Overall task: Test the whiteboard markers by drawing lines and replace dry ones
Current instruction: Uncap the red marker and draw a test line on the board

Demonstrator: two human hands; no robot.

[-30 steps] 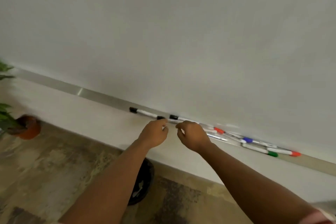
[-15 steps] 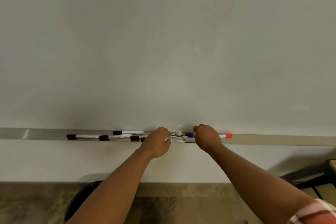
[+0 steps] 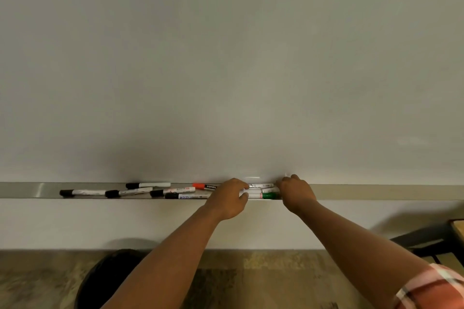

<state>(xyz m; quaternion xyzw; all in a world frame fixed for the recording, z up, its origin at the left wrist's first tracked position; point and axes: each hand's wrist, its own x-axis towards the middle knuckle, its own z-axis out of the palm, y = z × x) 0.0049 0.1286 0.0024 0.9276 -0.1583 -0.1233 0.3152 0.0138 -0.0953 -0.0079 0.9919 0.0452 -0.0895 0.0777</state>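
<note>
The whiteboard (image 3: 226, 57) fills the upper view, with no marks on it. Along its lower edge runs a metal tray (image 3: 376, 192). Several black-capped markers (image 3: 128, 192) lie in the tray's left part, beside a red-capped marker (image 3: 204, 186). A small bundle of markers (image 3: 259, 190), white barrels and a green one (image 3: 270, 195), lies between my hands. My left hand (image 3: 227, 199) pinches the bundle's left end between thumb and fingers. My right hand (image 3: 296, 192) is curled over its right end, and those marker tips are hidden under it.
A round black bin (image 3: 108, 278) stands on the patterned floor below the tray, under my left forearm. The dark frame of a chair or table (image 3: 424, 241) juts in at the lower right. White wall runs beneath the tray.
The view swung level and to the right along the tray. My hands moved right from the black markers and closed in on the bundle with the green one.
</note>
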